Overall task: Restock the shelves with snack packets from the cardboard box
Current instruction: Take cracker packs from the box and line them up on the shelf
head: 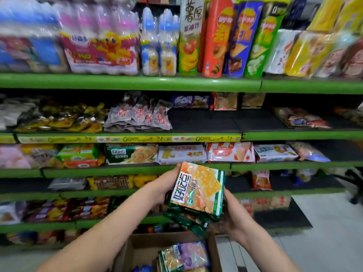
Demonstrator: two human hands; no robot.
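Green-edged shop shelves [121, 82] fill the view, tier upon tier of drinks, crisp tubes and biscuit packs, with pale floor showing at the lower right. Held in front of them, above the cardboard box [137, 250], is a stack of cracker packets [198, 191]: the top one shows orange crackers and green trim, and several more lie under it, slipping out in a loose fan at the bottom edge. The left hand [165, 185] grips the stack's left side, its thumb reaching up to the top corner and its fingers curled round behind, where they are hidden. The right hand [233, 214] cups the lower right side from beneath, fingers tucked under the packs and out of sight; how far they are spread I cannot tell. Holding from both sides seems meant to keep the slippery packs squared together as one bundle.

More packets [184, 256], one with a purple face, stand in the open box directly below, so plenty appears left to shelve. A matching green cracker pack [131, 154] already lies on the shelf just above the hands, beside other biscuit packs, which suggests that row is the likely destination. The shelf above it has a bare dark stretch right of the grey-pink bags [141, 116].
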